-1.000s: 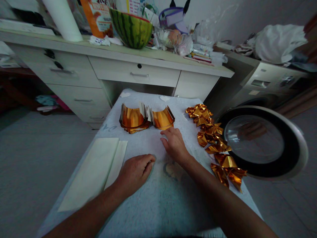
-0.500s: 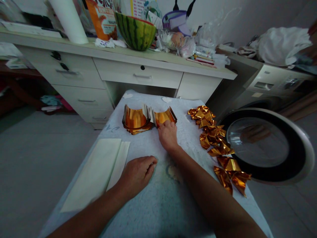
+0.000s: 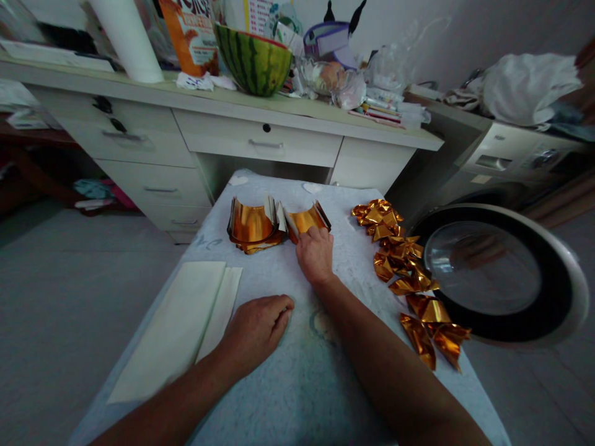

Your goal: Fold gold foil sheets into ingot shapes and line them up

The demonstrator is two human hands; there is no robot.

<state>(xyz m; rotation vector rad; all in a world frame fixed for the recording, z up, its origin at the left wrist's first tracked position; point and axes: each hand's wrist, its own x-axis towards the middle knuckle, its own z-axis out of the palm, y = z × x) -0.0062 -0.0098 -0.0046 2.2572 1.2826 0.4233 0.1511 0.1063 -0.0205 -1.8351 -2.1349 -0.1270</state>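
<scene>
Some foil [image 3: 305, 218] touches right hand [image 3: 316, 253].

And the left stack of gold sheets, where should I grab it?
I'd pinch the left stack at the middle of its near edge, coming from the near side. That edge faces you, while the stack's sides curl upward and the right stack crowds its right side.

Right hand [image 3: 316, 251] moved forward, now touching right gold foil stack [image 3: 304, 219]
</scene>
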